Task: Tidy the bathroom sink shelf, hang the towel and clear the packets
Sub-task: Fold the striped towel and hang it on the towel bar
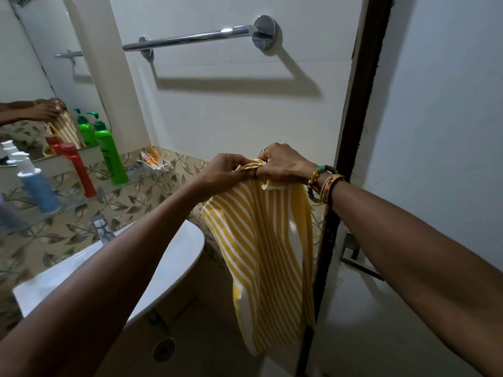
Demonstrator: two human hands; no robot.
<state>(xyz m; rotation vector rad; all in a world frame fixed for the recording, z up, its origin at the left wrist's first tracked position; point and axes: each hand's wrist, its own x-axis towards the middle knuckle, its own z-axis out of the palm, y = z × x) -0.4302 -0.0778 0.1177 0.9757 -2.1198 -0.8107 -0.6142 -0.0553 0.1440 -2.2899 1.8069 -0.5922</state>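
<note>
yellow striped towel [266, 240], one, clutched in two hands [226, 170] [285, 164], one chrome rail [190, 39] above

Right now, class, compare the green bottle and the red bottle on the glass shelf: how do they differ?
The green bottle has a pump head; the red bottle has a plain cap. The green bottle looks taller than the red bottle. The green bottle stands nearer the packets; the red bottle nearer the blue bottle. Both stand on the glass shelf.
</note>
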